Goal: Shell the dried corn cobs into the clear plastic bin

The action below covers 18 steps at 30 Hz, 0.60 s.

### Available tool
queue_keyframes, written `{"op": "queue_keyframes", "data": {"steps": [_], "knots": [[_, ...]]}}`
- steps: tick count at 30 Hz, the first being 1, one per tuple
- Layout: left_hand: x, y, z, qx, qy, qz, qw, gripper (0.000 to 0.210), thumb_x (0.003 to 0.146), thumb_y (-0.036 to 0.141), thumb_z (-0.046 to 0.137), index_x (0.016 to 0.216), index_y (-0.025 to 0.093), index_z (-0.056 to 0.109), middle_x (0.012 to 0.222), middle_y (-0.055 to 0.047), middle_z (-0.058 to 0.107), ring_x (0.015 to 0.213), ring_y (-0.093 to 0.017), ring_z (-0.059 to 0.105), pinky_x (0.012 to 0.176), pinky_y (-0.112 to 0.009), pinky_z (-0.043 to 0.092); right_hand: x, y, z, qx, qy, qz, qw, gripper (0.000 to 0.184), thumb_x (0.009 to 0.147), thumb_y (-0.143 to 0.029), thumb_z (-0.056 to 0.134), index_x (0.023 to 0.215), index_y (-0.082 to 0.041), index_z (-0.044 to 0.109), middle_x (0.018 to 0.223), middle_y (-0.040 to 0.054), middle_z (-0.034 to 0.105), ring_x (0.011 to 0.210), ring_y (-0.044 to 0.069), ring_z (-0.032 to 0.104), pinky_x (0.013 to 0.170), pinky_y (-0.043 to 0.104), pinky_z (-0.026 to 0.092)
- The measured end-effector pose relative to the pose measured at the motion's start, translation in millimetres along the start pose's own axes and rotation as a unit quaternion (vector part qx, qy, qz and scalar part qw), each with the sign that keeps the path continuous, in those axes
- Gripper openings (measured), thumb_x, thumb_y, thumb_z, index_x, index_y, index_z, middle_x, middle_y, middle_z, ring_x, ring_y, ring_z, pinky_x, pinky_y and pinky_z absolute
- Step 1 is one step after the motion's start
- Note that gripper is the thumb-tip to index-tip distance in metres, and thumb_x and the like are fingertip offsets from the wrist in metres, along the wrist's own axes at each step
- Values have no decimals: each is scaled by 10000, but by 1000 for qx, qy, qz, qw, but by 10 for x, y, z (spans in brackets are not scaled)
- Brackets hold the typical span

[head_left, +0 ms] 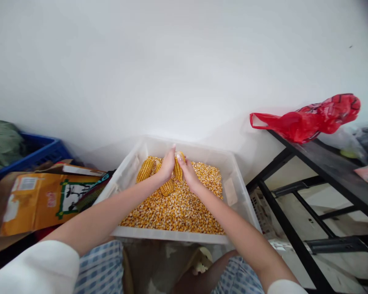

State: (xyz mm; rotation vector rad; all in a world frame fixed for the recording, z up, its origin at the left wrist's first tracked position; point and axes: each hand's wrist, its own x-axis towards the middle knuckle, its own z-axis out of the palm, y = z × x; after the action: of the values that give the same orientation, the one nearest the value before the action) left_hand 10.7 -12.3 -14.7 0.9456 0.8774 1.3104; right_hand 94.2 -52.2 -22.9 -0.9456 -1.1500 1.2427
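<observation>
An ear of corn (178,168) stands nearly upright between my two hands, its yellow kernels showing in the gap. My left hand (167,165) presses against its left side, fingers pointing away from me. Round its right side, my right hand (188,172) grips it with the thumb lying near the top. Below them, loose corn kernels (178,212) cover the bottom of a translucent white plastic bin (171,234). Another corn cob (144,170) lies on the kernels at the left, and one more cob (167,188) rests just under my hands.
At the left are a flattened orange carton (49,200) and a blue crate (46,149) holding a green cloth-like bundle. A black metal rack (294,196) stands at the right, with a red plastic bag (306,120) on its shelf. The white wall (184,73) rises behind the bin.
</observation>
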Motion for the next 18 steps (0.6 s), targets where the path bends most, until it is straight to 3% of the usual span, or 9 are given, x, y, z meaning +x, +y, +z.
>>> {"op": "queue_keyframes", "data": {"steps": [2,7,12,18], "knots": [[-17,-15,-1,25,-14,15,999,450,722,538,464,824,133,632,661,-41,652,644,-181,604,637,-272,452,-3,-11,-15,-14,1,0,1000,448,756,-540,510,1045,-199,540,916,35,612,887,201,569,790,335,469],[-68,-2,6,29,-104,-49,993,482,716,550,453,817,122,650,620,-58,644,517,-179,579,494,-269,422,-21,-48,-40,-24,-20,17,999,467,773,-593,439,1007,-214,579,833,25,616,791,198,586,701,333,500],[-153,-9,34,59,-65,1,996,446,719,511,459,770,116,659,549,-48,624,504,-170,567,470,-246,402,15,29,-38,-27,-16,-5,999,478,775,-610,421,944,-200,598,846,32,625,867,203,570,779,333,464],[-180,6,40,51,-4,15,999,354,688,456,524,754,127,639,541,-21,620,597,-187,596,576,-262,437,56,111,-34,-21,36,16,999,528,770,-655,369,886,-186,581,827,39,625,827,202,581,762,327,461]]}}
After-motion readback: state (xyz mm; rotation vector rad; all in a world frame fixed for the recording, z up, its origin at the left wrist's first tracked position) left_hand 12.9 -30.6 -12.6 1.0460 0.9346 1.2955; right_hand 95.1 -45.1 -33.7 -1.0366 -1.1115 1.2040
